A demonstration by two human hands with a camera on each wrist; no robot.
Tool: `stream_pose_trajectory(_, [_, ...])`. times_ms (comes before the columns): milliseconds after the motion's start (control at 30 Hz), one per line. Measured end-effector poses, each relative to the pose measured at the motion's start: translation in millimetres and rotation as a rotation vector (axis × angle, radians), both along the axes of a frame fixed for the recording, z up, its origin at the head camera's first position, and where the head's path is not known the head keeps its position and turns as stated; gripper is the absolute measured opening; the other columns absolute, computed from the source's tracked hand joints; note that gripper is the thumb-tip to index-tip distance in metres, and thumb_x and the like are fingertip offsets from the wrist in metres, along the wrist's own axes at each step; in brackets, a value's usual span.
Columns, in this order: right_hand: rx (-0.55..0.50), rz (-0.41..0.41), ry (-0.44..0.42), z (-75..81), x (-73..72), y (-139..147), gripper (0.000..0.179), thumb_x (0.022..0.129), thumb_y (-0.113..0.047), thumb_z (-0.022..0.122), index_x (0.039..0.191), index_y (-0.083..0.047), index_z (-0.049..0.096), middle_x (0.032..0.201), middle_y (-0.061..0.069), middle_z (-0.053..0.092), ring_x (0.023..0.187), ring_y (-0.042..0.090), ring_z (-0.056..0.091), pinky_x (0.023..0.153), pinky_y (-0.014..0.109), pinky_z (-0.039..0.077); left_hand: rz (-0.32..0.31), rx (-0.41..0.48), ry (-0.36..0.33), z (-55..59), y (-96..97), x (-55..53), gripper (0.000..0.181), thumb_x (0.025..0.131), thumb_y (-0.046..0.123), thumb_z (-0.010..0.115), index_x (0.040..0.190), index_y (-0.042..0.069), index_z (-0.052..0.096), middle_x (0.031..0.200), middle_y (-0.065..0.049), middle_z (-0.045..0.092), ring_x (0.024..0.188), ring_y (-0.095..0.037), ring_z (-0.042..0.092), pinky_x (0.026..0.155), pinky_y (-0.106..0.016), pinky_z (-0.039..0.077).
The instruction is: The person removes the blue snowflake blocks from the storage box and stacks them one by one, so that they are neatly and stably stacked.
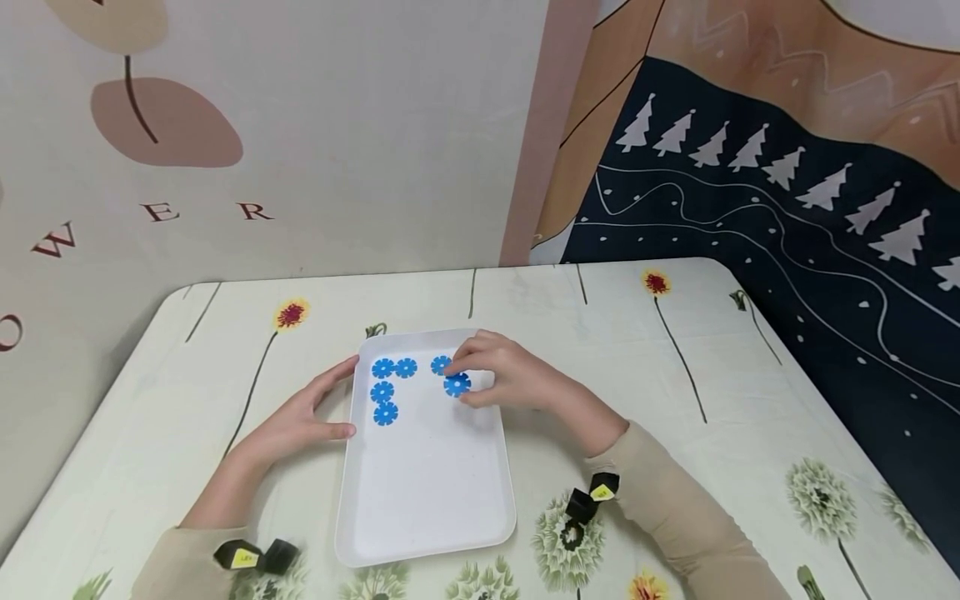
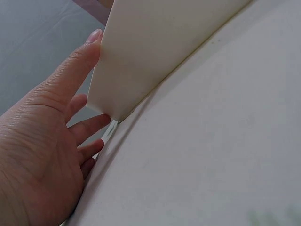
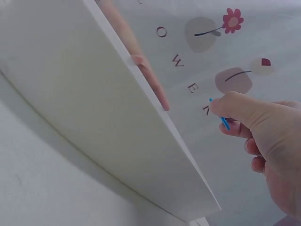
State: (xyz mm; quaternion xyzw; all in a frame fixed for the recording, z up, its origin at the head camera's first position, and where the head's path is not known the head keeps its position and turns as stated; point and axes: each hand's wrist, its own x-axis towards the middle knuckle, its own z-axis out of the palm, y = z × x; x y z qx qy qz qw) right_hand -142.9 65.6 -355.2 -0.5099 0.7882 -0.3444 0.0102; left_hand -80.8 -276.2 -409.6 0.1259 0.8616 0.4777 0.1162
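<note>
A white rectangular tray (image 1: 427,483) lies on the table with blue notched plastic discs on it. Two discs sit side by side at its far left, one of them a corner disc (image 1: 382,367). Two more, a middle disc (image 1: 382,392) and a lower disc (image 1: 386,413), run down from there. Another disc (image 1: 441,365) lies near the far right, partly behind fingers. My right hand (image 1: 517,375) pinches a blue disc (image 1: 457,384) above the tray; the right wrist view shows this disc (image 3: 225,123) edge-on. My left hand (image 1: 300,421) touches the tray's left side, its thumb and fingers extended.
A flower-printed cloth (image 1: 645,383) covers the table under the tray. Behind the table stands a pale wall (image 1: 375,167) with printed letters. A dark patterned fabric (image 1: 750,200) with white trees borders the right side.
</note>
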Motion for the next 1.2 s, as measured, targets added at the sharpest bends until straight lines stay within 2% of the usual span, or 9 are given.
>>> stream_pose_trajectory(200, [-0.052, -0.019, 0.041, -4.4, 2.2, 15.3, 0.029, 0.078, -0.010, 0.079, 0.105, -0.006, 0.073, 0.101, 0.001, 0.064, 0.095, 0.014, 0.052, 0.081, 0.025, 0.045, 0.006, 0.000, -0.005, 0.4, -0.1, 0.8, 0.097, 0.075, 0.021, 0.083, 0.153, 0.021, 0.025, 0.155, -0.016, 0.024, 0.141, -0.042, 0.012, 0.101, -0.072, 0.015])
stream_pose_trajectory(467, [-0.095, -0.043, 0.033, -9.5, 3.2, 38.2, 0.027, 0.076, -0.009, 0.081, 0.102, -0.006, 0.073, 0.100, -0.001, 0.064, 0.094, 0.012, 0.052, 0.080, 0.026, 0.047, 0.005, -0.004, -0.001, 0.3, -0.5, 1.2, 0.097, 0.075, 0.022, 0.083, 0.153, 0.021, 0.025, 0.154, -0.016, 0.025, 0.141, -0.042, 0.012, 0.100, -0.072, 0.014])
stream_pose_trajectory(833, [-0.052, -0.089, 0.013, -18.2, 4.7, 61.7, 0.029, 0.076, -0.009, 0.081, 0.103, -0.005, 0.074, 0.100, -0.001, 0.064, 0.096, 0.015, 0.053, 0.080, 0.028, 0.047, -0.008, 0.009, 0.016, -4.7, -2.6, -0.5, 0.098, 0.074, 0.022, 0.083, 0.153, 0.020, 0.025, 0.154, -0.017, 0.025, 0.141, -0.042, 0.012, 0.102, -0.071, 0.013])
stream_pose_trajectory(1200, [-0.068, -0.103, 0.035, -31.9, 2.8, 80.5, 0.027, 0.075, -0.007, 0.080, 0.102, -0.003, 0.073, 0.100, 0.000, 0.065, 0.096, 0.016, 0.054, 0.081, 0.030, 0.048, -0.011, 0.011, 0.010, -1.7, -1.2, -0.2, 0.097, 0.075, 0.020, 0.083, 0.153, 0.021, 0.025, 0.154, -0.017, 0.024, 0.141, -0.042, 0.011, 0.102, -0.071, 0.013])
